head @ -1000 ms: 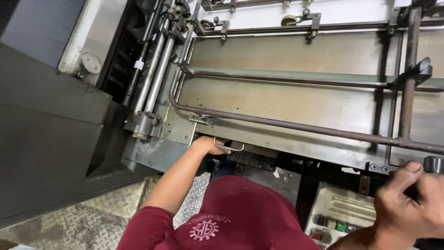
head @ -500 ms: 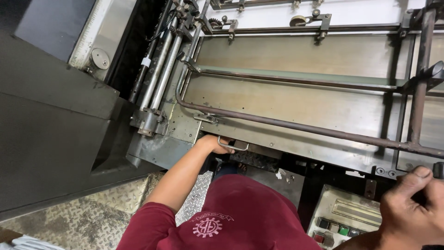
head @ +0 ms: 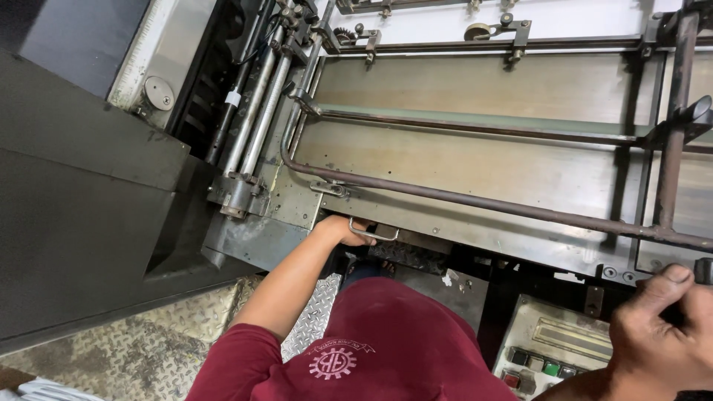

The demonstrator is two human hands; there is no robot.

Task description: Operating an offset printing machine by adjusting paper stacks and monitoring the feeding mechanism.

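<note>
With our left hand (head: 343, 229) curled around the metal handle (head: 373, 236) and our right hand (head: 663, 328) clenched on the panel's far edge, we should lift evenly.

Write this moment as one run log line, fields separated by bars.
left hand: grips metal handle at machine table edge | right hand: closed on dark knob | control panel: below right hand

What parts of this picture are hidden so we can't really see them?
Head view:
- Left hand: its fingertips curl around the metal handle, so they are hidden.
- Right hand: cut off by the right edge; whatever it grips is hidden.
- Control panel: buttons too small to tell apart, partly covered by the right hand.
- Space under the machine bed: too dark.
</note>
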